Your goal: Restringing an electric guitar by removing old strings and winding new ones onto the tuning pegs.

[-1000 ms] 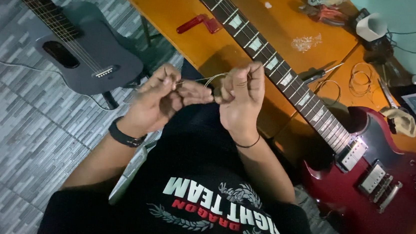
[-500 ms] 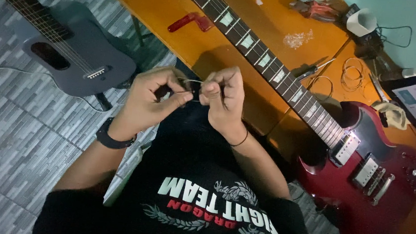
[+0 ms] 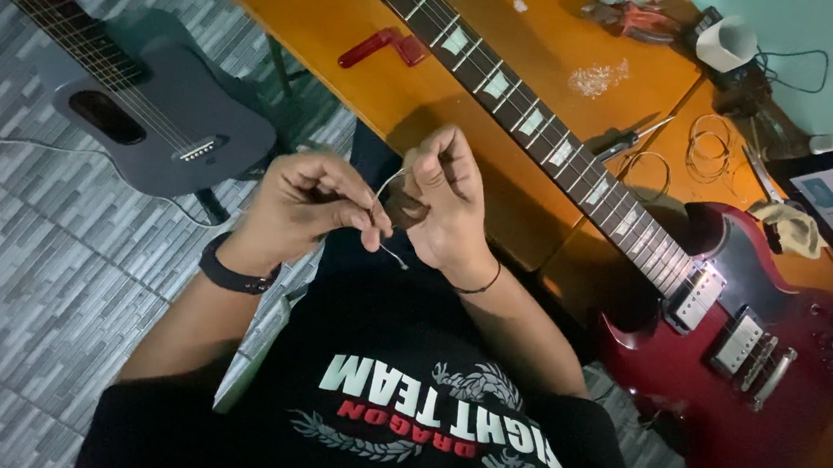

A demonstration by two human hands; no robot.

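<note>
- Left hand (image 3: 314,205) clenched at frame centre, thumb and forefinger pinching a thin guitar string (image 3: 389,224); dark wristband on that wrist.
- Right hand (image 3: 449,202) just beside it at 3 o'clock, fingers curled, grip closed on the same guitar string; thin dark band on the wrist.
- Guitar string held between both hands above the lap, a short loose end hanging toward 6 o'clock with a small ball at its tip.
- Red electric guitar (image 3: 728,342) flat on the orange table (image 3: 370,79), body at 4 o'clock from the hands, neck running up to 12 o'clock.
- Red string winder (image 3: 385,47) on the table at 11 o'clock of the hands, beside the neck.
- Coiled strings (image 3: 711,144) on the table at 2 o'clock.
- Grey acoustic guitar (image 3: 160,121) on the tiled floor at 9 o'clock, well apart from the table.
</note>
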